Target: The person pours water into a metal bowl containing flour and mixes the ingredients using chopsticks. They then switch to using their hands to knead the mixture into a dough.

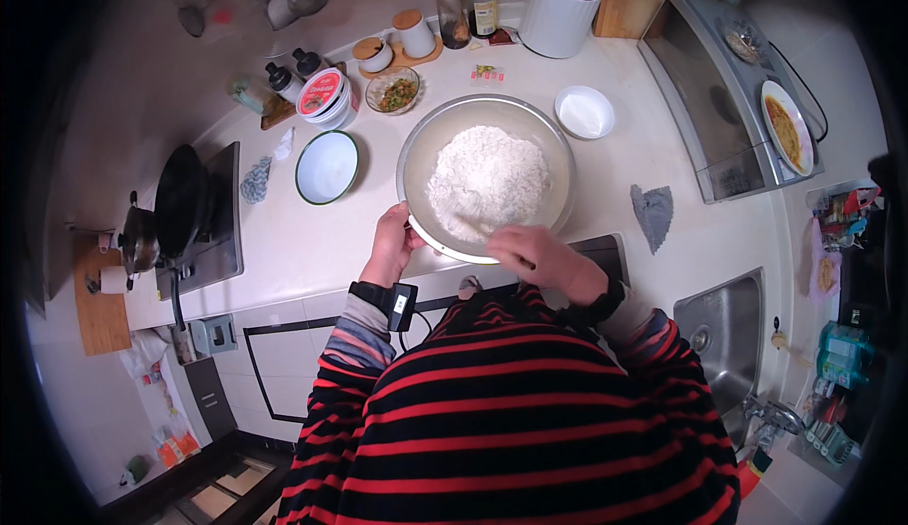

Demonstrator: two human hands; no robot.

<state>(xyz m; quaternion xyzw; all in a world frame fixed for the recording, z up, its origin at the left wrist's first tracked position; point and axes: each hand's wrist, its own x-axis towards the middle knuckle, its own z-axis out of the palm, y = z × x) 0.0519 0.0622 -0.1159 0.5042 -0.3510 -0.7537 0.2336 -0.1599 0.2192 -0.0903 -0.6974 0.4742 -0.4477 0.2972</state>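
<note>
A large metal mixing bowl [560, 206] holds a heap of white flour [496, 167] with a crumbly surface. My left hand [394, 241] grips the bowl's rim at its near left side. Over the near rim, my right hand [528, 259] is curled and slightly blurred around a thin stick-like utensil, whose pale end reaches into the flour; what kind of utensil it is cannot be told. An empty green-rimmed bowl [326, 167] stands left of the mixing bowl. Beyond its right side is a small white bowl [584, 112] with white contents.
A glass bowl of chopped vegetables [394, 91], a lidded tub [328, 101], and bottles [484, 7] stand behind. At left, a black pan [183, 199] rests on the stove. A grey cloth [652, 216], a toaster oven [709, 99] and a sink [723, 355] are at right.
</note>
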